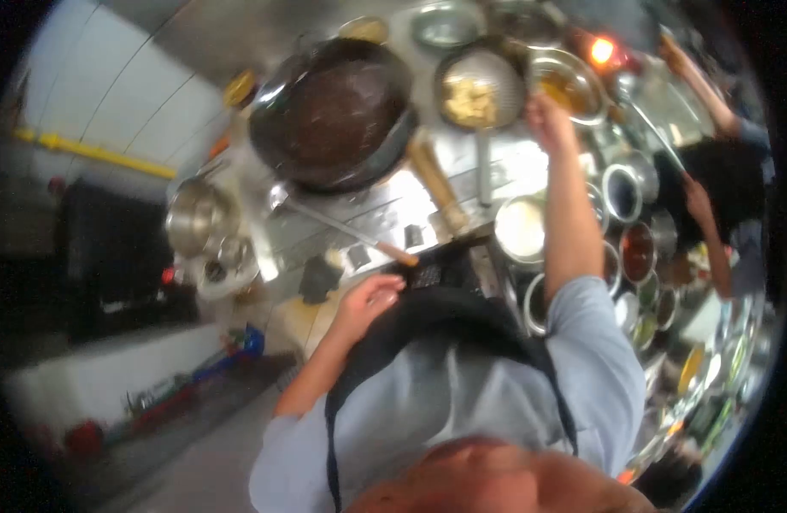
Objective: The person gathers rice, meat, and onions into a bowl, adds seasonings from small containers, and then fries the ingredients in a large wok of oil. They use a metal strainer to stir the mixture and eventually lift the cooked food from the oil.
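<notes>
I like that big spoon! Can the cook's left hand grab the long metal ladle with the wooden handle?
Probably yes. The left hand sits close to the wooden handle end of the long metal ladle, and nothing seems to lie between them.

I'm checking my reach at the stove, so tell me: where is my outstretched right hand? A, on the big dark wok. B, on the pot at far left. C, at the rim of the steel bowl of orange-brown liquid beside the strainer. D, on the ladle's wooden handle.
C: the right hand is at the near rim of the steel bowl, right of the strainer, clear of the wok and ladle.
</notes>
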### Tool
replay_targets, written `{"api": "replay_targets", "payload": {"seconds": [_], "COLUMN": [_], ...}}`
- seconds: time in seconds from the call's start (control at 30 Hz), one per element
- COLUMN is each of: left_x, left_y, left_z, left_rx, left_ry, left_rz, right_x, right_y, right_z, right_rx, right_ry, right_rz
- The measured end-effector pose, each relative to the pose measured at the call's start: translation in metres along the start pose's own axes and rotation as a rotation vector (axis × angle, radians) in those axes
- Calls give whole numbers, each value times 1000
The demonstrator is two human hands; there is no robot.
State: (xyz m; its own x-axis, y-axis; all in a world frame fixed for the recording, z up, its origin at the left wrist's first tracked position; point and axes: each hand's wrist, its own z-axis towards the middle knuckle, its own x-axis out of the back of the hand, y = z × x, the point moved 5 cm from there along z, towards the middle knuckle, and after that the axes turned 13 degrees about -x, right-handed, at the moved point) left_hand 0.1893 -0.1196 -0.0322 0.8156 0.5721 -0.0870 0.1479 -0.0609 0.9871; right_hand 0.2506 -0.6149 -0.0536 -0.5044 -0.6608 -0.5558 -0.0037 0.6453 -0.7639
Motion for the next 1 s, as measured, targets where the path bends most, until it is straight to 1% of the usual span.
{"api": "replay_targets", "payload": {"seconds": [0.03,0.07,0.1,0.13,0.17,0.2,0.27,0.33,0.4,0.47,0.5,0.53,0.6,0.63,0.67,0.7,0.73,0.77,0.83,0.87,0.9,0.93,1.0], "left_x": [2,6,6,10,13,12,18,27,35,39,41,43,48,50,50,51,51,51,49,47,47,48,51], "left_y": [-6,-10,-8,-6,-6,-6,-4,-12,-15,-12,-10,-13,-17,-15,-8,-5,-5,-6,-4,-4,-4,-4,-8], "left_z": [-5,-9,-9,-10,-10,-9,-13,-18,-22,-23,-23,-23,-25,-25,-26,-28,-29,-29,-28,-30,-31,-30,-29], "left_rx": [8,20,10,-3,-15,-19,-86,-69,-38,-34,-33,-35,-75,-81,-70,-55,-52,-45,-45,-23,-2,-5,5], "left_ry": [48,101,58,80,106,72,123,108,95,64,50,37,55,48,37,27,22,41,61,91,121,120,135], "left_rz": [-40,-73,-72,-82,-95,-99,-118,-144,-136,-141,-148,-145,-222,-220,-191,-160,-155,-154,-146,-195,-243,-236,-247], "right_x": [-11,-38,-48,-51,-53,-58,-86,-145,-162,-149,-148,-151,-180,-181,-160,-149,-142,-132,-114,-107,-106,-107,-99], "right_y": [-8,-4,6,22,42,62,99,100,122,164,179,179,143,138,146,138,113,94,63,50,35,22,3], "right_z": [-24,-51,-66,-77,-89,-106,-154,-208,-227,-224,-224,-223,-226,-222,-201,-183,-167,-146,-107,-91,-84,-75,-58], "right_rx": [-3,-11,11,29,-2,-38,-221,-245,-289,-213,-397,-387,148,-267,-308,-236,-155,-87,-12,24,19,24,-22], "right_ry": [87,168,121,70,-78,-225,-10,-94,-208,-237,-157,-149,-284,-223,-3,248,-40,1,-32,12,66,62,151], "right_rz": [-44,-79,-40,-4,-24,-48,87,-208,-251,-336,-181,-178,-600,-27,58,106,-22,-74,49,76,124,129,225]}}
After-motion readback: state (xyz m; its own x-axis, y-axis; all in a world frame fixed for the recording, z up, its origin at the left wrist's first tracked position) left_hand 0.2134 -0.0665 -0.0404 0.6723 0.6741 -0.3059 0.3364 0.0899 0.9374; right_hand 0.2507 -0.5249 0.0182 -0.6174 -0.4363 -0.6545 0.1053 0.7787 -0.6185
